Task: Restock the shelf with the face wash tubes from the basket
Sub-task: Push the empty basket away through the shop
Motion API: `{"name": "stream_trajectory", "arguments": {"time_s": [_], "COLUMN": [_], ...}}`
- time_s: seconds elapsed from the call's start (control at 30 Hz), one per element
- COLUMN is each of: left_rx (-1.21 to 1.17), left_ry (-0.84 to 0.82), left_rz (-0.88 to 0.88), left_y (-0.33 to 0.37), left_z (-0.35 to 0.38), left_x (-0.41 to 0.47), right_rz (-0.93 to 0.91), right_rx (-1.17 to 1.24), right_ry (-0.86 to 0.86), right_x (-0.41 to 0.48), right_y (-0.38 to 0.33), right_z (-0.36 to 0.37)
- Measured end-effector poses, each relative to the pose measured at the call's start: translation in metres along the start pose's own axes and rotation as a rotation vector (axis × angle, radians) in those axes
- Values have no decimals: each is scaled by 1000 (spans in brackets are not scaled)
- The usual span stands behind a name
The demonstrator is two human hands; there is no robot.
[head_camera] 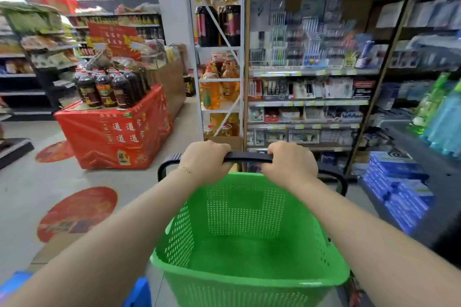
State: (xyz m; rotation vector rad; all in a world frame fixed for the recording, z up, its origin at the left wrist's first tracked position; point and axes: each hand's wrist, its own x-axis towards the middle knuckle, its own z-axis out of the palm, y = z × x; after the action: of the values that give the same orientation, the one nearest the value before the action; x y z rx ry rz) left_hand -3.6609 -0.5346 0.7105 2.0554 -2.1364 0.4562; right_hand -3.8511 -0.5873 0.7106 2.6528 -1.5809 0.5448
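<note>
A green perforated plastic basket (247,244) fills the lower middle of the head view, and I see nothing inside it. Its black handle (249,157) arches across the far side. My left hand (204,162) grips the handle on the left, and my right hand (290,164) grips it on the right, both with fingers curled over the bar. No face wash tubes show in the basket. A shelf (309,72) packed with small boxed and hanging goods stands straight ahead.
A red display stand (112,137) with dark bottles sits to the left on the grey floor. Oil bottles (212,90) fill a white rack ahead. Blue boxes (399,189) and green and blue bottles (439,112) line the right side. Red round floor stickers (77,212) lie at lower left.
</note>
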Motion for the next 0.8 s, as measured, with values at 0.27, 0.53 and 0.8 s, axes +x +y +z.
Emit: {"name": "stream_trajectory", "arguments": {"time_s": [0.27, 0.53, 0.8], "left_rx": [18, 62, 44], "left_ry": [-23, -29, -42], "left_rz": [-156, -260, -418], "left_y": [-132, -223, -296], "left_z": [34, 70, 130], "left_x": [17, 41, 92], "right_rz": [-162, -287, -425], "right_rx": [78, 112, 98], "right_ry": [-62, -78, -140], "right_x": [112, 199, 310], "right_y": [-92, -149, -178], "right_z": [64, 117, 176]}}
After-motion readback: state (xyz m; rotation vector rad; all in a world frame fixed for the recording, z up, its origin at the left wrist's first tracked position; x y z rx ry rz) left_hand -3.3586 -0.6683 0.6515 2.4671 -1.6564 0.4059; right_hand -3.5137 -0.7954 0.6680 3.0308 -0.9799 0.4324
